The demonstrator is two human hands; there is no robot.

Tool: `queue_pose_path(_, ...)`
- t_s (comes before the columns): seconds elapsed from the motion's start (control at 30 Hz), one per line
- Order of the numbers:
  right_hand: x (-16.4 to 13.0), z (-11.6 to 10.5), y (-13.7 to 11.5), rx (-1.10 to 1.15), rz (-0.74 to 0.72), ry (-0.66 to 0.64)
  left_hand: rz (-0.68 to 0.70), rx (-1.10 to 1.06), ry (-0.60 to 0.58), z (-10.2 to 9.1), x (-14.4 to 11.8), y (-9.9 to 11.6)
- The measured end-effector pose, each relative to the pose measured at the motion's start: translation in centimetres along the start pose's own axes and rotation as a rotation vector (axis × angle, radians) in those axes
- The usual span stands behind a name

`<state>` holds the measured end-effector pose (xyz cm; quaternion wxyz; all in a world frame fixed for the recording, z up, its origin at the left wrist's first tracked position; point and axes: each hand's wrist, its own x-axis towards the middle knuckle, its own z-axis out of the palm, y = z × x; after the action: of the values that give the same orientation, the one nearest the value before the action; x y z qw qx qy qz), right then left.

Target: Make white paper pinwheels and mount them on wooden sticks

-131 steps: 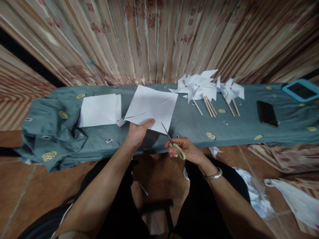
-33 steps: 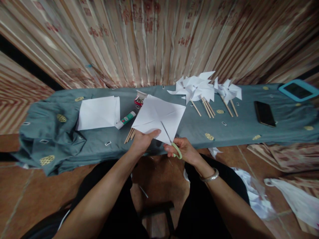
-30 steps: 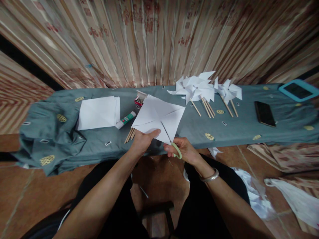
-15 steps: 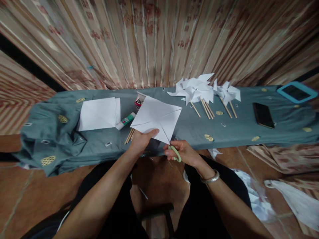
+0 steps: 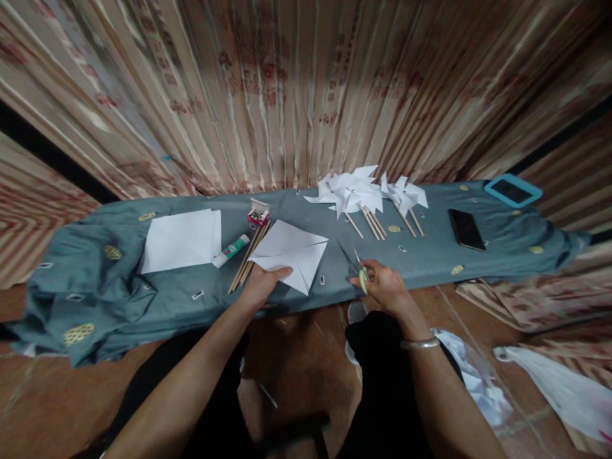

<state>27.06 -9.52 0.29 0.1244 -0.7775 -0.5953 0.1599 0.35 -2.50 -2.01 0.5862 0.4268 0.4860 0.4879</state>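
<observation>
Left hand [image 5: 262, 285] pinching cut paper square [image 5: 290, 253], right hand [image 5: 382, 285] gripping open scissors [image 5: 356, 268]: risk of torn flaps, nicked fingers.

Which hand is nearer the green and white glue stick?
Left. The left hand grips the white paper square beside the glue stick; the right hand holds scissors farther right.

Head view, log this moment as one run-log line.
left hand: holds cut paper square | right hand: holds scissors, blades open, apart from paper | bench cloth
</observation>
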Motion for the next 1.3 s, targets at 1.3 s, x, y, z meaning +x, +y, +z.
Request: queue_pose_path(1.3, -2.0, 0.3, -6.1, 0.215, -0.228, -0.114, -0.03, -0.049, -0.206, 6.8, -1.5, -0.2)
